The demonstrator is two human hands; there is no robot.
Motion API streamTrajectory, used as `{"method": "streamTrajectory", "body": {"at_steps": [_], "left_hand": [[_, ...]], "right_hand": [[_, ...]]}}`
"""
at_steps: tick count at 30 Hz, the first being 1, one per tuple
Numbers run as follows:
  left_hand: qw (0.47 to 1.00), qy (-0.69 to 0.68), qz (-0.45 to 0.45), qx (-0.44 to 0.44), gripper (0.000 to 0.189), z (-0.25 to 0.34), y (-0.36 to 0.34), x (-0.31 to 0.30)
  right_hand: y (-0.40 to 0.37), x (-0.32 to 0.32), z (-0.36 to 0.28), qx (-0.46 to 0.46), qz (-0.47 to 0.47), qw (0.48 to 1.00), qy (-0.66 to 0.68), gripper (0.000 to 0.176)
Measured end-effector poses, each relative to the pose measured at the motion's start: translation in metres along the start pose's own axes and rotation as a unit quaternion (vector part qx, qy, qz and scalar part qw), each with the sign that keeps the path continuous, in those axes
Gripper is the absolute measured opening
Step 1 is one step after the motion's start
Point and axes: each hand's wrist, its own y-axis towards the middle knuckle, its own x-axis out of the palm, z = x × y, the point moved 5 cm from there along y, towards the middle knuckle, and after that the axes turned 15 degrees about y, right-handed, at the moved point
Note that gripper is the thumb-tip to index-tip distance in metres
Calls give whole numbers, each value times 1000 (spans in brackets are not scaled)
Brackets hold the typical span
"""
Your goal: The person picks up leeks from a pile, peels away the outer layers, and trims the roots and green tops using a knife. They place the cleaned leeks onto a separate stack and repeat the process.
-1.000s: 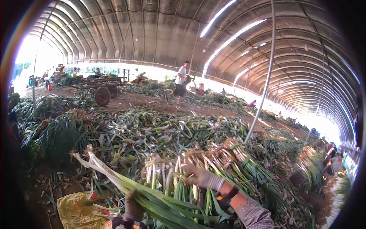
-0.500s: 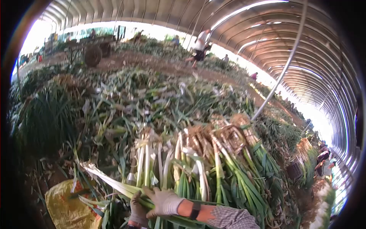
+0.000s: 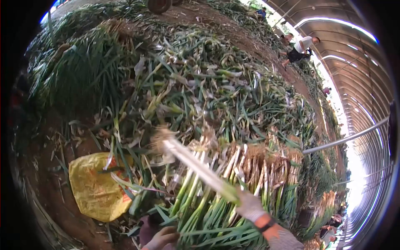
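My right hand, in a pale glove with a dark band at the wrist, is closed around a leek. Its white shaft slants up to the left, and its shaggy root end is blurred. Low in the view, my gloved left hand has its fingers curled beside long green leaves; what it holds, if anything, I cannot tell. Behind and below the raised leek lies a row of leeks, roots pointing away from me and leaves towards me.
A yellow sack lies on the soil to the left. Loose leaves and trimmings cover the ground ahead, with a heap of leeks at far left. A metal pole slants in from the right. A person walks in the distance.
My right hand has moved right and raised the leek over the row. My left hand has come away from the shaft and sits lower. The view has tilted down and turned.
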Motion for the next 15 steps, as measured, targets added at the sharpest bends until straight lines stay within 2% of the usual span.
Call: {"method": "streamTrajectory", "body": {"at_steps": [2, 3, 6, 7, 9, 10, 12, 13, 15], "left_hand": [[991, -111, 76, -9, 40, 18, -54, -56], [987, -115, 111, -12, 40, 31, -70, -84], [978, 2, 198, -64, 39, 72, -116, -173], [970, 53, 221, -88, 39, 88, -132, -203], [958, 122, 238, -107, 39, 119, -146, -235], [956, 157, 229, -91, 40, 148, -143, -225], [949, 222, 217, -55, 40, 213, -136, -192], [946, 260, 186, -57, 40, 263, -145, -148], [929, 328, 163, 49, 42, 339, -136, -129]], "right_hand": [[-38, -61, 36, 26, 110, 992, -60, 84], [-54, -88, 58, 58, 140, 987, -54, 87], [-102, -131, 126, 153, 235, 960, -21, 90], [-113, -137, 140, 211, 209, 955, 1, 99], [-116, -121, 180, 245, 234, 941, 22, 101], [-117, -103, 197, 264, 245, 932, 35, 102], [-110, -65, 214, 344, 138, 928, 40, 108], [-110, -56, 214, 360, 86, 924, 92, 101], [-86, -19, 235, 340, 35, 918, 201, 96]]}}
